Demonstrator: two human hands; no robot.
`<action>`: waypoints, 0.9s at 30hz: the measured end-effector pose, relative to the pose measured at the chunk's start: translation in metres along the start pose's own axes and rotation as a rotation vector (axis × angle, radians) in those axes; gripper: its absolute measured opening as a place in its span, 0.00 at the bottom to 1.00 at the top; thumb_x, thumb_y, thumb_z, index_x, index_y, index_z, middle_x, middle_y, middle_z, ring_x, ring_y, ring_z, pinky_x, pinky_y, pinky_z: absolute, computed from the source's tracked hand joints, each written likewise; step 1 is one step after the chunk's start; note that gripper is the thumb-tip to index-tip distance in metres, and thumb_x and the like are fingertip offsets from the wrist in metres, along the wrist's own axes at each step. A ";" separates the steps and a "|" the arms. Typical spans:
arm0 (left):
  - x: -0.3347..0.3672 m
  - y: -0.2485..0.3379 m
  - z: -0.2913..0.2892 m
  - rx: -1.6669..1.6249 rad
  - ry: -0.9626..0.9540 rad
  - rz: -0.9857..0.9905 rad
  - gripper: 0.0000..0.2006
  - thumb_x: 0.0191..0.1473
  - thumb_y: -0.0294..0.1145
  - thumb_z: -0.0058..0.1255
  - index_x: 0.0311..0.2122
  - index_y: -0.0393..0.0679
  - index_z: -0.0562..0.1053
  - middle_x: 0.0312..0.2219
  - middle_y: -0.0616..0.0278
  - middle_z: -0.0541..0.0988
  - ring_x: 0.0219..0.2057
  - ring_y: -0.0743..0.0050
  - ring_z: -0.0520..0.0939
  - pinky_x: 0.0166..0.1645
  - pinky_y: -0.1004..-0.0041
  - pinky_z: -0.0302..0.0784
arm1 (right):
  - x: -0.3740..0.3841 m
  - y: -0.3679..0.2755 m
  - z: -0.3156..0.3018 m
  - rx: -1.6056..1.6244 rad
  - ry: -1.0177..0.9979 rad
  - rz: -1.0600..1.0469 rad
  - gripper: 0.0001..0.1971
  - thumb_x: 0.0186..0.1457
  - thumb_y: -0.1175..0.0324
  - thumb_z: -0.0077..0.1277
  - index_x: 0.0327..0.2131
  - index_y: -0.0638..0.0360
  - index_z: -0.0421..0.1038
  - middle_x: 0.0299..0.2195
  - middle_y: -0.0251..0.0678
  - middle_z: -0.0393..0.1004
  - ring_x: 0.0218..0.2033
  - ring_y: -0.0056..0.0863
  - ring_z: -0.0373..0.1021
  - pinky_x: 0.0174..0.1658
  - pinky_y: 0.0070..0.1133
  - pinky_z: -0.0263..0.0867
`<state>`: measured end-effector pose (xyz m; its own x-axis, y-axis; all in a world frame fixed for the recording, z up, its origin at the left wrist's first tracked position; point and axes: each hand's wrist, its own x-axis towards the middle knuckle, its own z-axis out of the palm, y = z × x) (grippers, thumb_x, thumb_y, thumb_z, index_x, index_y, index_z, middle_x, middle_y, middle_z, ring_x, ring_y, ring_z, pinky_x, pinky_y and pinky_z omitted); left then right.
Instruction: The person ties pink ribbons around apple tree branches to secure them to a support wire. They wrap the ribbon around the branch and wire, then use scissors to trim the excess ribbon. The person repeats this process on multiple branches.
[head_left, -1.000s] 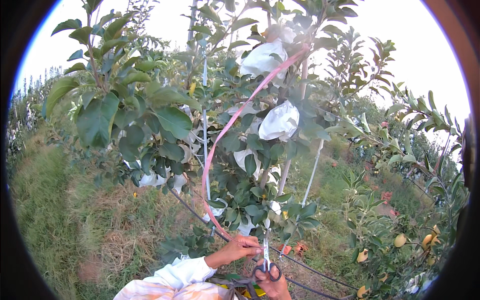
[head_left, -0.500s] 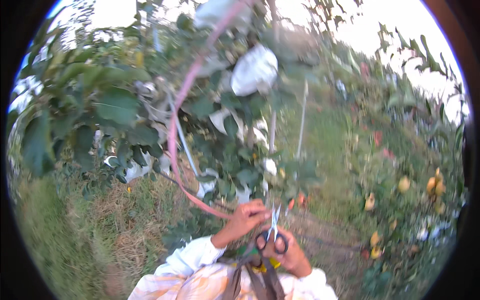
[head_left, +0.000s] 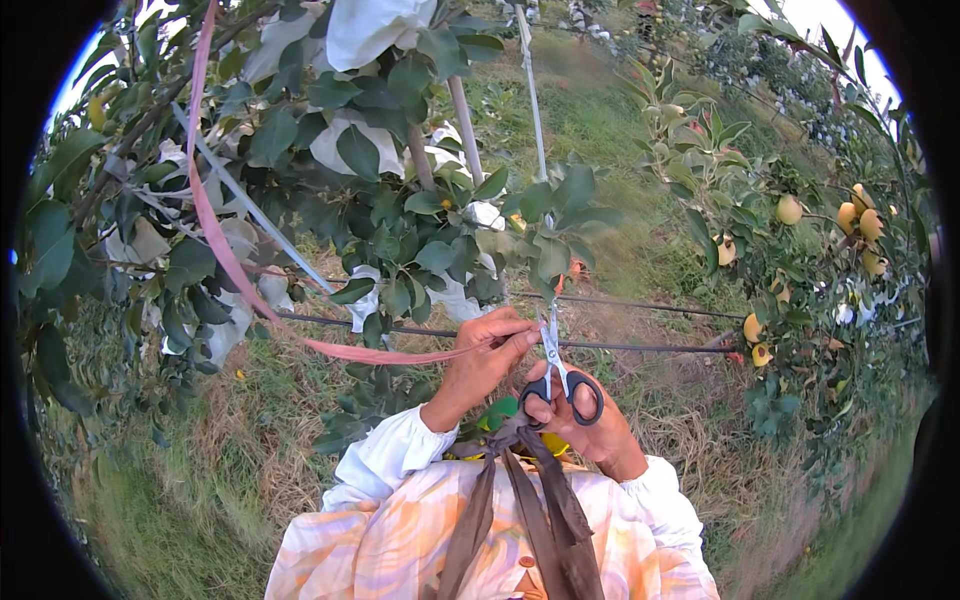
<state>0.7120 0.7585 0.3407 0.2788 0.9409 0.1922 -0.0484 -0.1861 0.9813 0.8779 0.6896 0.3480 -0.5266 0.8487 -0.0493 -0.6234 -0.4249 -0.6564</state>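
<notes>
Apparently plain pink ribbon [head_left: 232,268] in left fingers [head_left: 507,328]; scissors [head_left: 552,352] in right fingers [head_left: 538,409].

"Can the right hand [head_left: 600,430] go sideways?"

"Yes! There's open air on its right, over the dry grass [head_left: 700,430], until you meet the yellow fruit [head_left: 789,210]."

"What about the left hand [head_left: 480,370]?"

"The pink ribbon [head_left: 380,356] makes a big curve on its left side (it looks thin and bendy), so that way is crossed."

"And between the hands?"

"Just a tiny gap. The scissors [head_left: 553,350] poke up right beside the left fingertips."

"Straight ahead?"

"Leaves [head_left: 400,255] and white bags [head_left: 362,300] crowd there. Two black pipes [head_left: 650,347] run across too, but I can't tell how far off."
</notes>
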 end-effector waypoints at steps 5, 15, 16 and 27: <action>0.001 -0.007 -0.001 -0.005 -0.010 -0.002 0.07 0.51 0.24 0.51 0.34 0.31 0.76 0.20 0.66 0.70 0.18 0.85 0.69 0.21 0.81 0.61 | -0.005 0.001 -0.003 -0.099 0.032 -0.014 0.30 0.50 0.47 0.53 0.46 0.63 0.62 0.25 0.27 0.60 0.28 0.17 0.56 0.30 0.13 0.51; -0.005 -0.027 -0.005 -0.042 -0.057 -0.039 0.06 0.52 0.25 0.51 0.32 0.32 0.76 0.20 0.67 0.70 0.19 0.85 0.70 0.21 0.81 0.62 | 0.002 0.012 -0.004 -0.002 0.100 0.008 0.31 0.48 0.47 0.56 0.46 0.64 0.62 0.26 0.28 0.62 0.29 0.18 0.58 0.30 0.15 0.54; -0.005 -0.029 -0.007 -0.008 -0.044 -0.036 0.07 0.52 0.25 0.51 0.32 0.32 0.76 0.20 0.67 0.70 0.19 0.85 0.70 0.21 0.81 0.62 | 0.001 0.014 -0.008 -0.049 0.081 0.002 0.32 0.47 0.46 0.56 0.45 0.64 0.63 0.26 0.28 0.62 0.28 0.18 0.58 0.28 0.15 0.53; -0.016 -0.028 -0.019 -0.418 0.118 -0.254 0.09 0.56 0.28 0.46 0.41 0.36 0.72 0.28 0.64 0.77 0.27 0.82 0.75 0.31 0.81 0.69 | -0.018 -0.049 -0.050 -0.752 0.295 -0.011 0.27 0.50 0.66 0.56 0.52 0.66 0.60 0.27 0.30 0.71 0.26 0.16 0.65 0.29 0.15 0.61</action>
<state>0.6905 0.7538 0.3102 0.2227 0.9718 -0.0771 -0.3799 0.1594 0.9112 0.9471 0.7105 0.3434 -0.2828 0.9445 -0.1673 -0.0171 -0.1794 -0.9836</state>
